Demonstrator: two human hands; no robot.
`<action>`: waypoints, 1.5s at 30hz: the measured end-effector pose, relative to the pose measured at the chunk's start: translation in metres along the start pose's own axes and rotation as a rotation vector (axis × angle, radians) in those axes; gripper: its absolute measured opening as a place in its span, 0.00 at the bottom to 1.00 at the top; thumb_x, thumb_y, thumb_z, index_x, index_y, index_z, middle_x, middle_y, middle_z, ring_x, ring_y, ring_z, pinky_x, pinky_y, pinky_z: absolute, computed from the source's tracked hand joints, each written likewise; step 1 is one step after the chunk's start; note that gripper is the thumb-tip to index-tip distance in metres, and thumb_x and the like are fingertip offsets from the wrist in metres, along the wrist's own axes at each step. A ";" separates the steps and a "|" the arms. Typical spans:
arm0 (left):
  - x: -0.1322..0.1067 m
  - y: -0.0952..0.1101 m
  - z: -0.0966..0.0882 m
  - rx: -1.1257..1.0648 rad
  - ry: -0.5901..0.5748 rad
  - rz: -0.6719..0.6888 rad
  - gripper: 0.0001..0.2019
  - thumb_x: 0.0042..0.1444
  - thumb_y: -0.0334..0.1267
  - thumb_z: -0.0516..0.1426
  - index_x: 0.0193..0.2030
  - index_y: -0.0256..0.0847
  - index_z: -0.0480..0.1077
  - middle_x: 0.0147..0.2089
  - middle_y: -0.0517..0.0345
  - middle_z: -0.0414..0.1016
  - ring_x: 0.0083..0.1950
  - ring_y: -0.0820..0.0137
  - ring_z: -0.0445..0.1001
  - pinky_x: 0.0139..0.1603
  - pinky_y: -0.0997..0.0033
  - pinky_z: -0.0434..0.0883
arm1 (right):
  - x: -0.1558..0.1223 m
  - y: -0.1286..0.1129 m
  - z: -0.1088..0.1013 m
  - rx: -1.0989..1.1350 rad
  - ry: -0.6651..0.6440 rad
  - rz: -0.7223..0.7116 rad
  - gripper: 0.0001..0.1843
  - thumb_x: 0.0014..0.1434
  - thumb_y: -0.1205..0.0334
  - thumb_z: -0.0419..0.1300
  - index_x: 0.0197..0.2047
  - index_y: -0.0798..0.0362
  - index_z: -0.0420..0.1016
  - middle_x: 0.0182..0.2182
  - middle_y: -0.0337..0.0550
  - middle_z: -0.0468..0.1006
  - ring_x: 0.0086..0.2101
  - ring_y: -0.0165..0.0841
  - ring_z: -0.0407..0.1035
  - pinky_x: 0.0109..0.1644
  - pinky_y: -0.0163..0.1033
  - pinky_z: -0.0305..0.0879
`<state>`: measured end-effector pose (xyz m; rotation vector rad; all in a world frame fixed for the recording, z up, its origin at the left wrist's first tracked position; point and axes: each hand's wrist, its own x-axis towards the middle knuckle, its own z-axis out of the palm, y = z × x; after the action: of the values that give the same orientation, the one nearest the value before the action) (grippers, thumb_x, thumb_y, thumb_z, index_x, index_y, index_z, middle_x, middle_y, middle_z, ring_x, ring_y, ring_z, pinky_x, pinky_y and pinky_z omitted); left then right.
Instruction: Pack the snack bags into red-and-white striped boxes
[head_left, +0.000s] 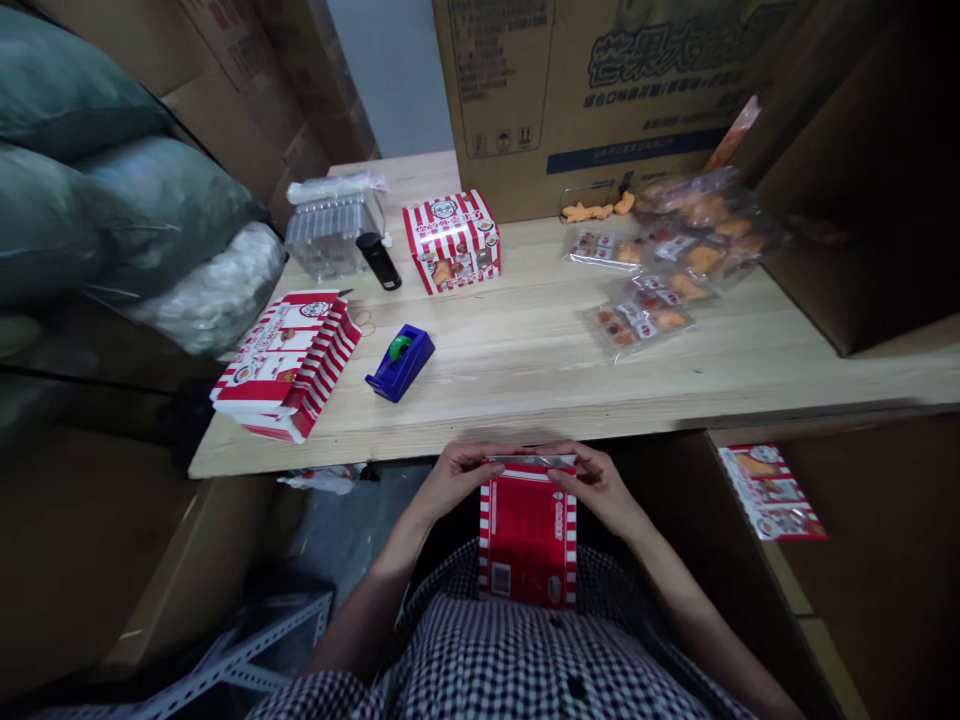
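Observation:
Between my two hands, in front of my body, is a red and white striped packaging box [529, 535] with a barcode on the side facing me. My left hand [461, 475] grips its upper left edge, thumb on the near side. At the upper right corner, my right hand [600, 485] pinches the same edge. A clear, shiny strip shows along the top between the thumbs; what is inside or behind the box is hidden. On the table beyond lie a blue tape dispenser [403, 362] and a stack of flat red and white boxes [289, 360].
An assembled striped box [452, 243] stands near a black cylinder [379, 262] and clear plastic trays [334, 230]. Bagged orange pieces [675, 265] lie at the right. Large cartons [517, 120] border the table [495, 370]. Another printed packet [772, 492] rests on a carton at lower right.

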<state>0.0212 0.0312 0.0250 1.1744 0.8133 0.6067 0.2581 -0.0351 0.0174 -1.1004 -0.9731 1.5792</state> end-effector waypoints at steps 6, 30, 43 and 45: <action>0.004 -0.010 -0.003 0.060 0.048 0.018 0.10 0.55 0.39 0.64 0.43 0.41 0.82 0.48 0.46 0.82 0.53 0.57 0.79 0.59 0.58 0.70 | 0.005 0.009 -0.003 -0.195 -0.078 -0.104 0.13 0.65 0.55 0.60 0.50 0.43 0.82 0.54 0.43 0.80 0.56 0.42 0.71 0.63 0.51 0.62; 0.038 0.019 -0.009 0.176 -0.185 -0.078 0.14 0.52 0.41 0.66 0.46 0.40 0.81 0.37 0.50 0.84 0.33 0.66 0.78 0.35 0.71 0.73 | 0.037 -0.025 -0.013 -0.112 -0.166 0.140 0.12 0.52 0.56 0.71 0.41 0.49 0.85 0.33 0.41 0.86 0.33 0.35 0.79 0.41 0.42 0.75; 0.038 0.021 -0.012 0.239 -0.197 -0.062 0.10 0.51 0.40 0.64 0.38 0.40 0.83 0.34 0.51 0.84 0.30 0.68 0.78 0.31 0.73 0.71 | 0.042 -0.019 -0.011 -0.134 -0.175 0.128 0.08 0.51 0.58 0.71 0.36 0.49 0.85 0.31 0.40 0.86 0.29 0.33 0.78 0.34 0.38 0.74; 0.034 0.019 -0.010 0.265 -0.172 -0.034 0.09 0.53 0.40 0.64 0.38 0.39 0.83 0.34 0.50 0.84 0.30 0.68 0.78 0.31 0.73 0.70 | 0.034 -0.017 -0.010 -0.142 -0.164 0.100 0.11 0.55 0.56 0.68 0.41 0.48 0.85 0.36 0.41 0.86 0.35 0.35 0.80 0.40 0.41 0.75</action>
<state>0.0326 0.0692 0.0336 1.4304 0.7804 0.3706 0.2674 0.0033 0.0238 -1.1456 -1.1699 1.7240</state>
